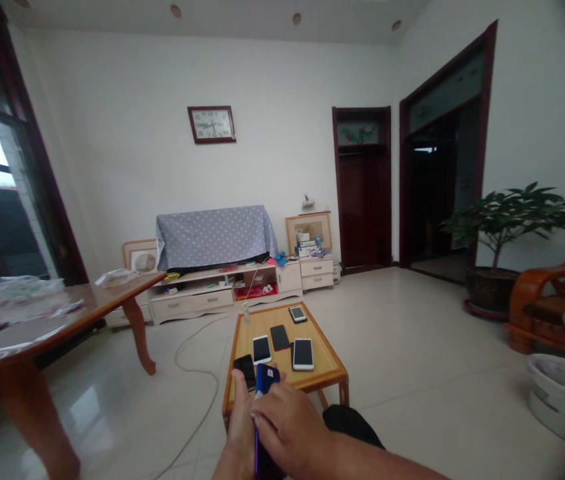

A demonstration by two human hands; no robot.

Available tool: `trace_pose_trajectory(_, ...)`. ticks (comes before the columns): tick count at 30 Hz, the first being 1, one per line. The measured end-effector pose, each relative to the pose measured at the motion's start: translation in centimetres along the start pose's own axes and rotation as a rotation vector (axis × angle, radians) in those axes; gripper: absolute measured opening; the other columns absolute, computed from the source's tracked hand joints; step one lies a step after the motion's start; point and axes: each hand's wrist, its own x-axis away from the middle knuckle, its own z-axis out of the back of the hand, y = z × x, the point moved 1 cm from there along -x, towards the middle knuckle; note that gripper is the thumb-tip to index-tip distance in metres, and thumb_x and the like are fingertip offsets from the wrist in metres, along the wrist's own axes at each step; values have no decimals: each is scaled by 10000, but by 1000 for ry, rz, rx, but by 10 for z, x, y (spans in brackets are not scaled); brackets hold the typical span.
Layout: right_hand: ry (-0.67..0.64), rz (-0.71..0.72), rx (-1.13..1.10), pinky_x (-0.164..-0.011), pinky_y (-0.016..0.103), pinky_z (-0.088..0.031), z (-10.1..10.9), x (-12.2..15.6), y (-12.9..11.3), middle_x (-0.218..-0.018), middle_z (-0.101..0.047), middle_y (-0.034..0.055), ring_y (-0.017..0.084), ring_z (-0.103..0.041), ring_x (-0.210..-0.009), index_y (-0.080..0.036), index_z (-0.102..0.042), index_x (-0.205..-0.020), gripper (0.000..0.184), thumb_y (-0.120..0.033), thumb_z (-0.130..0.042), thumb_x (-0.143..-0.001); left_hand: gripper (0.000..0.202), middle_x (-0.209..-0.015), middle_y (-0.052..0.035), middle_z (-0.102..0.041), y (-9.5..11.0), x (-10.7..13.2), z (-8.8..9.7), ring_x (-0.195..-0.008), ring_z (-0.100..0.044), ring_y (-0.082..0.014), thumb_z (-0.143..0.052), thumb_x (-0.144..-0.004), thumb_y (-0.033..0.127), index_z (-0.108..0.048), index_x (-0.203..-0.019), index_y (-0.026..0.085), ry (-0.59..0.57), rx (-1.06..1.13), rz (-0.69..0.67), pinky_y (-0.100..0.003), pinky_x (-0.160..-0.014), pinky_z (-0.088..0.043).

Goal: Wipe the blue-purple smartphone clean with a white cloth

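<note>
The blue phone [265, 383] stands on end in the near centre of the scene, low down, held in both hands just in front of the near edge of a small table [329, 363]. The left hand [239, 433] grips its left edge, thumb stretched up along the side; its other fingers are hidden behind the phone. The right hand [289, 427] is closed over the lower right part, fingers curled across the front and touching the left hand.

5 more phones lie flat on the small table. A black phone [245, 369] is nearest, just left of the blue one. Behind it lies a white phone [261, 349], then a dark phone [280, 337] to its right, and a bigger white phone [303, 354] further right. A last phone [297, 313] lies well apart near the far edge. A dark knee [352, 423] shows right of the hands.

A cable [192, 373] loops over the tiled floor to the left. A long table [112, 297] on the left carries plastic bags [22, 293]. Against the far wall, a low cabinet [212, 300] holds something under a dotted cloth [215, 235], below a clock [211, 124]. On the right are a potted plant [507, 220], a wooden armchair [552, 300] and a basin [562, 400].
</note>
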Motion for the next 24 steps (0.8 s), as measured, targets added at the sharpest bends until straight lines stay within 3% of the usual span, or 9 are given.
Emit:
trace_pose_trajectory(2, -12, 64, -37, -748, 321, -447, -11, 18, -11, -891, -639, 52, 213, -587, -819, -221, -641, -939, 101, -227, -546, -906, 731, -1036, -142, -748, 6, 1, 3, -827, -730, -286, -502, -868, 729, -603, -1299, 148, 70, -33, -34, -465, -854, -563)
trace_pose_trajectory(5, -20, 90, -87, -759, 330, -454, -18, 32, -19, -883, -635, 60, 216, -588, -805, -218, -639, -933, 100, -230, -551, -888, 650, -1060, -119, -746, 14, 3, 0, -732, -725, -268, -593, -840, 688, -589, -1295, 224, 64, -55, -75, -499, -757, -582)
trace_pose_trajectory(9, -14, 67, -138, -743, 317, -449, -16, 37, -19, -912, -631, 70, 216, -581, -834, -219, -652, -988, 150, -198, -530, -903, 507, -1178, -134, -719, 24, 4, -4, -785, -731, -229, -653, -899, 465, -570, -1339, 227, 19, 10, -95, -476, -813, -585)
trace_pose_trajectory(13, 15, 13, -163, -701, 307, -437, -13, 43, -14, -860, -616, 55, 206, -568, -792, -224, -667, -1016, 176, -195, -521, -923, 562, -1399, -198, -607, 33, 7, -1, -923, -730, -238, -594, -945, 437, -492, -1448, 208, -63, 110, -136, -539, -1003, -510)
trace_pose_trajectory(17, 87, -84, -288, -731, 296, -452, -7, 40, -4, -870, -640, 39, 187, -595, -814, -226, -685, -980, 150, -198, -540, -952, 618, -1525, -154, -504, 31, 12, -1, -1188, -657, -300, -528, -961, 521, -386, -1527, 317, -173, 151, -147, -604, -1125, -374)
trace_pose_trajectory(24, 234, -324, -526, -768, 276, -467, 11, 5, 13, -883, -688, 16, 166, -633, -833, -216, -705, -915, 95, -168, -626, -894, 657, -1569, -124, -452, 15, 4, -3, -1467, -383, -287, -417, -987, 568, -304, -1572, 289, -340, 185, -119, -515, -1217, -251)
